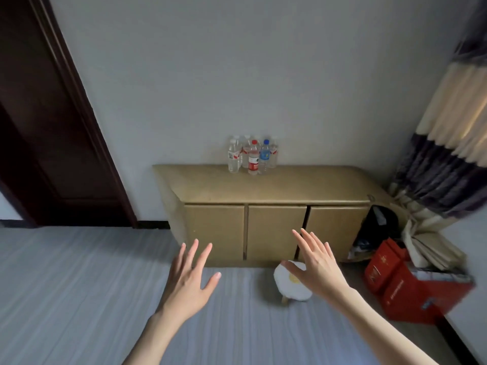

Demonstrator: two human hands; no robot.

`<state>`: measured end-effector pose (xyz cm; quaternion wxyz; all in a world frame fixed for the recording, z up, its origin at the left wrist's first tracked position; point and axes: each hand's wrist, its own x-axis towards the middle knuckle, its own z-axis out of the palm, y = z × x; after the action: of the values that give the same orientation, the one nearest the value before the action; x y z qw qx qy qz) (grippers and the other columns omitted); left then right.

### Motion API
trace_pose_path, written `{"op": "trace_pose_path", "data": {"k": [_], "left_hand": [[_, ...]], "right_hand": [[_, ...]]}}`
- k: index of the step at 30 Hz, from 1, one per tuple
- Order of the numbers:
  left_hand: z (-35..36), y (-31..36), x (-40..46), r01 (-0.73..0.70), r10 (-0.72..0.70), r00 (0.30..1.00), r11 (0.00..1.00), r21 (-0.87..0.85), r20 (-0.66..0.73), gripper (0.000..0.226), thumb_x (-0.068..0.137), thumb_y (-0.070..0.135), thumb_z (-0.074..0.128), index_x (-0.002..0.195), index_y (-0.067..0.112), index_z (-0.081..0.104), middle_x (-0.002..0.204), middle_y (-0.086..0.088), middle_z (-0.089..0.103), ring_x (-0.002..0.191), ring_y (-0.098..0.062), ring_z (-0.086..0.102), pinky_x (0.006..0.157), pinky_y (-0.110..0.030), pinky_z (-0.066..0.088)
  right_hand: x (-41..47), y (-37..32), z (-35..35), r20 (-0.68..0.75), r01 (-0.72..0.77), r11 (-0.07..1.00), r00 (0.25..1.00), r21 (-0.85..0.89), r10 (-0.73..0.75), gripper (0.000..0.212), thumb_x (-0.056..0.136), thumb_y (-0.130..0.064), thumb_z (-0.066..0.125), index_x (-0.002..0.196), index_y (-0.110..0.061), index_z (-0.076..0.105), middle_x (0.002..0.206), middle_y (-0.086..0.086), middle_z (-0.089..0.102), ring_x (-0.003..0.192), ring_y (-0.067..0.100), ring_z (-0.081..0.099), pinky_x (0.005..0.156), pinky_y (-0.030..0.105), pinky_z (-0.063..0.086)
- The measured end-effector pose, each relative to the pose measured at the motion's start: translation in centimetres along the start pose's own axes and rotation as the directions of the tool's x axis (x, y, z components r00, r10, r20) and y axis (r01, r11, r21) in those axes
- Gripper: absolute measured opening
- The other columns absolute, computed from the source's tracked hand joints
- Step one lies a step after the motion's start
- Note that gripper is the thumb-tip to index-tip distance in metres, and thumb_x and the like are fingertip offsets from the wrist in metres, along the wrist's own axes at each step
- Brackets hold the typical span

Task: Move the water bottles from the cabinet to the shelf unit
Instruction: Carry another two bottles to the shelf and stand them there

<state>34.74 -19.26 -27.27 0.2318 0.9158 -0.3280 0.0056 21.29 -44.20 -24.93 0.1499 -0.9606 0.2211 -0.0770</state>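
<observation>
Several clear plastic water bottles [252, 155] stand upright in a tight cluster on top of a low tan cabinet [266, 187], against the wall. One has a red cap and red label [253, 158], one a blue cap and blue label [264, 156]. The cabinet has three shut doors. My left hand [191, 279] and my right hand [317, 262] are stretched out in the air in front of the cabinet, well below the bottles, fingers spread and holding nothing. No shelf unit is in view.
A small stool with a white fried-egg cushion [291, 281] stands on the striped floor under my right hand. Red boxes [411, 288] and a dark bag [376, 227] crowd the right corner under a striped curtain [448, 133]. A dark wooden door [44, 122] is at left.
</observation>
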Motion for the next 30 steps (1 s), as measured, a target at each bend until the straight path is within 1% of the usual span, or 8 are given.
{"op": "trace_pose_path", "data": {"k": [6,12,15,18,21,24,27,30], "left_hand": [[2.3,-1.9,10.1,0.068,-0.068,0.997,0.998,-0.011,0.047,0.085,0.066,0.071,0.011,0.143,0.034,0.010,0.155,0.001,-0.002,0.142,-0.021,-0.010,0.114,-0.036,0.004],[4.6,-5.5,23.1,0.041,-0.041,0.998,0.999,0.016,0.038,0.085,0.067,0.070,0.012,0.143,0.032,0.012,0.155,-0.003,0.002,0.142,-0.025,-0.007,0.115,-0.040,0.006],[5.4,-7.3,30.5,0.022,-0.023,0.998,1.000,0.014,0.051,0.086,0.066,0.071,0.011,0.143,0.032,0.012,0.156,-0.003,0.000,0.142,-0.026,-0.007,0.115,-0.041,0.005],[5.5,-9.0,37.9,0.004,-0.004,0.999,1.000,0.009,0.040,0.085,0.066,0.070,0.013,0.142,0.031,0.016,0.155,-0.004,0.004,0.142,-0.027,-0.004,0.116,-0.042,0.004],[5.4,-9.7,44.5,-0.018,0.017,0.999,1.000,0.022,0.049,0.085,0.066,0.069,0.012,0.143,0.031,0.014,0.155,-0.004,0.004,0.142,-0.027,-0.004,0.115,-0.042,0.003],[5.9,-10.1,49.6,-0.049,0.047,0.996,0.999,0.024,0.070,0.084,0.068,0.068,0.012,0.143,0.030,0.015,0.155,-0.005,0.005,0.143,-0.028,-0.002,0.115,-0.043,0.006],[7.5,-11.2,54.1,-0.043,0.040,0.992,0.999,0.019,0.120,0.083,0.069,0.067,0.012,0.143,0.030,0.016,0.155,-0.006,0.006,0.142,-0.030,0.000,0.115,-0.043,0.006],[9.6,-12.3,58.3,-0.019,0.017,0.991,1.000,0.012,0.132,0.080,0.072,0.064,0.017,0.142,0.025,0.024,0.153,-0.012,0.015,0.141,-0.036,0.009,0.113,-0.045,0.011]], "right_hand": [[11.7,1.2,1.4,0.067,0.038,0.999,0.997,0.007,-0.038,0.076,0.087,-0.056,0.045,0.146,-0.030,0.005,0.157,-0.005,0.005,0.145,0.018,0.001,0.117,0.041,0.004],[24.7,2.2,3.3,0.070,0.061,0.998,0.996,-0.015,-0.060,0.075,0.088,-0.055,0.044,0.146,-0.029,0.006,0.157,-0.002,0.007,0.145,0.018,0.002,0.117,0.042,0.004],[31.6,2.5,4.5,0.059,0.046,0.999,0.997,-0.019,-0.045,0.075,0.087,-0.056,0.043,0.146,-0.029,0.006,0.157,-0.001,0.007,0.145,0.019,0.003,0.117,0.043,0.005],[38.4,2.3,5.1,0.074,0.032,0.999,0.997,-0.024,-0.030,0.076,0.087,-0.057,0.043,0.146,-0.028,0.005,0.157,-0.001,0.006,0.145,0.020,0.003,0.117,0.044,0.004],[44.3,2.2,5.3,0.065,0.021,0.999,0.998,-0.032,-0.019,0.078,0.086,-0.059,0.043,0.146,-0.029,0.003,0.157,-0.002,0.005,0.145,0.019,0.002,0.117,0.042,0.002],[49.5,2.7,5.7,0.076,0.019,0.999,0.997,-0.045,-0.015,0.078,0.086,-0.060,0.041,0.146,-0.028,0.003,0.157,-0.002,0.005,0.145,0.019,0.002,0.117,0.042,0.001],[54.5,3.3,6.8,0.116,0.020,0.998,0.993,-0.054,-0.013,0.077,0.086,-0.060,0.040,0.146,-0.027,0.002,0.157,-0.001,0.005,0.145,0.019,0.000,0.117,0.041,0.000],[60.0,4.0,8.2,0.154,0.043,0.998,0.987,-0.051,-0.034,0.077,0.087,-0.058,0.041,0.146,-0.028,0.002,0.157,-0.001,0.007,0.145,0.019,0.001,0.117,0.042,0.001]]}}
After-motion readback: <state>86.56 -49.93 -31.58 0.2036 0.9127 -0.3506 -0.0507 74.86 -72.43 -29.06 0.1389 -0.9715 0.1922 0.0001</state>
